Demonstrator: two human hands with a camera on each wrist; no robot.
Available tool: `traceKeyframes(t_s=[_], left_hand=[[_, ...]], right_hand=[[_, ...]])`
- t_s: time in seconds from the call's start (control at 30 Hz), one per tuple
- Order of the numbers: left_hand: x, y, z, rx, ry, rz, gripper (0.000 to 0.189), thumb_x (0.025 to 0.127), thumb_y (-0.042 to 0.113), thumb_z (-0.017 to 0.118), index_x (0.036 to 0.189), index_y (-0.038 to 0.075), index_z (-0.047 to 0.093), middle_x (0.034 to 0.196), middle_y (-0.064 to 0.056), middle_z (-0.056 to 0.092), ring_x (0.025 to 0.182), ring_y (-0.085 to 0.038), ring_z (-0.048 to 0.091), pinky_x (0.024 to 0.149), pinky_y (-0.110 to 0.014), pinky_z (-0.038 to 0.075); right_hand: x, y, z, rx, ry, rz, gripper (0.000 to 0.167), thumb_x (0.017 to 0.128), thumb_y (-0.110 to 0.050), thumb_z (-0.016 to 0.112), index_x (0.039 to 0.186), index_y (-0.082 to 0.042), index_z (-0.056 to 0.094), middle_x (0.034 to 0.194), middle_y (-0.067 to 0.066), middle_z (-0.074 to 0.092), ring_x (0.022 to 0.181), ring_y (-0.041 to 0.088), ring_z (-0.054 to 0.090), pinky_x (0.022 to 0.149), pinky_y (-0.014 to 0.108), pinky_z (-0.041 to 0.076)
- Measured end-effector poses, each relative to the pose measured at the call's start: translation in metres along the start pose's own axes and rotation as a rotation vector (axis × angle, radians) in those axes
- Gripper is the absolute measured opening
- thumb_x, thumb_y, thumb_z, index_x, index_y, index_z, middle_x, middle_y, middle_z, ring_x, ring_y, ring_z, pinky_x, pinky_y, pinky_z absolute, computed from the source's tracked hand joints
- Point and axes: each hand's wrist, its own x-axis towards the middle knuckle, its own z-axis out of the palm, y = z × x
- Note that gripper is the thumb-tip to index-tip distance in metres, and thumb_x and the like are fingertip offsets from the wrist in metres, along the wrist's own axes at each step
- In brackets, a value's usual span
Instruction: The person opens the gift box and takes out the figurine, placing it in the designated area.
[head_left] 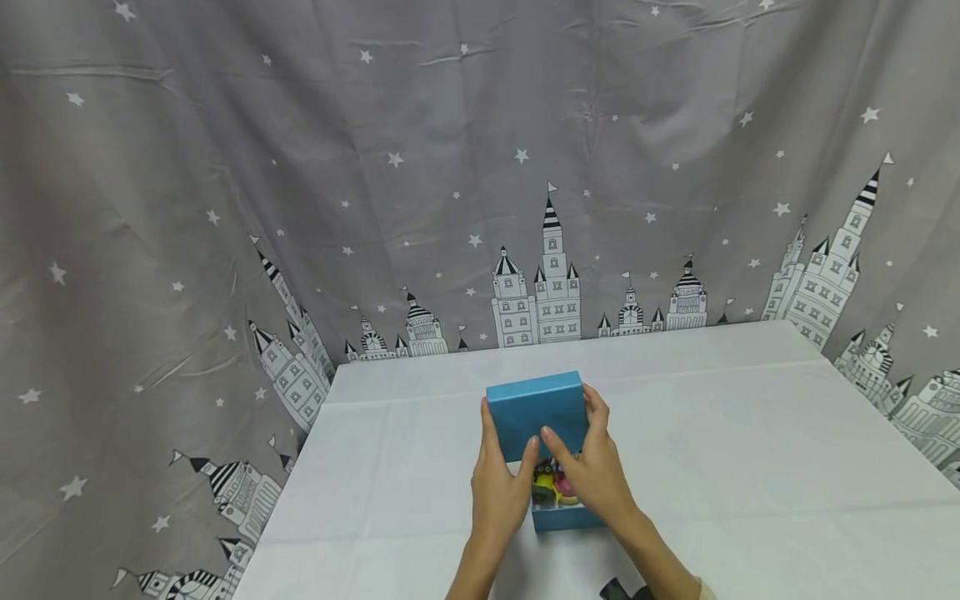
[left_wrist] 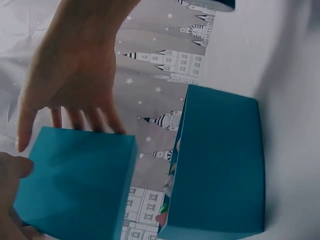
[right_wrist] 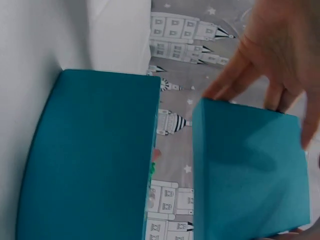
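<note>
While the blue lid (head_left: 536, 410) is lifted above the open blue box (head_left: 564, 517) on the white table (head_left: 750, 450), the left hand (head_left: 498, 487) and right hand (head_left: 592, 462) grip its two sides, fingers curled around its edges, the box just below the wrists.

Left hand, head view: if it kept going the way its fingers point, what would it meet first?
Past the blue lid that the left hand already grips, probably bare white table, then the castle-print curtain; depth is unclear.
</note>
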Motion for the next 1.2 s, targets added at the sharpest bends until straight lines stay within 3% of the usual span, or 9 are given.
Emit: traceKeyframes(t_s=[0.13, 0.4, 0.53, 0.63, 0.7, 0.83, 0.97, 1.07, 1.2], left_hand=[[-0.002, 0.003, 0.004, -0.096, 0.049, 0.002, 0.076, 0.091, 0.038, 0.056, 0.147, 0.009, 0.015, 0.144, -0.018, 0.032, 0.117, -0.046, 0.043, 0.083, -0.065, 0.039], [-0.004, 0.005, 0.008, -0.298, 0.154, 0.063, 0.061, 0.09, 0.024, 0.058, 0.139, 0.012, 0.023, 0.141, -0.019, 0.031, 0.128, -0.043, 0.031, 0.097, -0.064, 0.027], [-0.003, 0.003, 0.009, -0.399, 0.194, 0.125, 0.059, 0.089, 0.016, 0.057, 0.136, 0.009, 0.023, 0.141, -0.02, 0.028, 0.13, -0.044, 0.025, 0.097, -0.068, 0.02], [-0.004, 0.0, 0.01, -0.421, 0.224, 0.157, 0.058, 0.088, 0.018, 0.056, 0.134, 0.005, 0.023, 0.141, -0.017, 0.026, 0.129, -0.048, 0.025, 0.096, -0.069, 0.021], [-0.004, -0.002, 0.011, -0.424, 0.237, 0.168, 0.058, 0.088, 0.021, 0.056, 0.133, 0.005, 0.024, 0.14, -0.016, 0.024, 0.125, -0.049, 0.031, 0.095, -0.065, 0.028], [-0.006, -0.002, 0.011, -0.452, 0.237, 0.155, 0.063, 0.087, 0.022, 0.057, 0.137, 0.005, 0.022, 0.141, -0.014, 0.025, 0.12, -0.041, 0.041, 0.094, -0.052, 0.039], [-0.006, -0.005, 0.01, -0.442, 0.229, 0.153, 0.071, 0.085, 0.02, 0.058, 0.144, 0.007, 0.02, 0.145, -0.01, 0.025, 0.126, -0.036, 0.035, 0.101, -0.04, 0.036], [-0.006, -0.008, 0.01, -0.426, 0.229, 0.197, 0.073, 0.084, 0.021, 0.059, 0.144, 0.005, 0.022, 0.147, -0.011, 0.025, 0.128, -0.038, 0.031, 0.103, -0.029, 0.033], [-0.004, -0.011, 0.009, -0.434, 0.231, 0.257, 0.071, 0.084, 0.023, 0.06, 0.143, 0.003, 0.025, 0.148, -0.015, 0.025, 0.127, -0.042, 0.03, 0.104, -0.023, 0.03]], right_hand=[[-0.002, 0.001, 0.003, 0.082, 0.044, -0.023, 0.076, 0.089, -0.022, 0.061, 0.144, -0.007, 0.011, 0.146, 0.025, 0.023, 0.127, 0.044, 0.031, 0.091, 0.062, 0.035], [-0.006, -0.002, 0.005, 0.196, 0.072, -0.058, 0.069, 0.089, -0.01, 0.059, 0.144, -0.006, 0.017, 0.141, 0.02, 0.035, 0.118, 0.036, 0.045, 0.088, 0.053, 0.045], [-0.007, -0.003, 0.007, 0.258, 0.089, -0.077, 0.061, 0.09, -0.007, 0.057, 0.139, -0.004, 0.021, 0.143, 0.014, 0.034, 0.122, 0.032, 0.043, 0.09, 0.034, 0.045], [-0.008, -0.003, 0.009, 0.302, 0.103, -0.086, 0.056, 0.09, -0.005, 0.056, 0.135, -0.001, 0.023, 0.145, 0.012, 0.032, 0.127, 0.033, 0.036, 0.099, 0.021, 0.035], [-0.009, -0.004, 0.01, 0.32, 0.112, -0.105, 0.052, 0.09, -0.004, 0.055, 0.132, 0.002, 0.024, 0.146, 0.013, 0.03, 0.13, 0.035, 0.03, 0.102, 0.017, 0.029], [-0.01, -0.004, 0.01, 0.341, 0.118, -0.137, 0.053, 0.088, -0.003, 0.056, 0.131, 0.001, 0.026, 0.148, 0.012, 0.027, 0.133, 0.034, 0.026, 0.104, 0.019, 0.027], [-0.01, -0.003, 0.009, 0.342, 0.092, -0.148, 0.063, 0.086, -0.003, 0.057, 0.14, -0.005, 0.025, 0.148, 0.009, 0.027, 0.126, 0.035, 0.035, 0.097, 0.021, 0.038], [-0.01, -0.003, 0.008, 0.344, 0.064, -0.149, 0.069, 0.085, -0.004, 0.056, 0.145, -0.01, 0.022, 0.146, 0.013, 0.029, 0.117, 0.035, 0.043, 0.088, 0.022, 0.044], [-0.01, -0.001, 0.008, 0.357, 0.03, -0.163, 0.074, 0.084, -0.005, 0.056, 0.148, -0.012, 0.019, 0.145, 0.019, 0.029, 0.116, 0.034, 0.045, 0.088, 0.023, 0.045]])
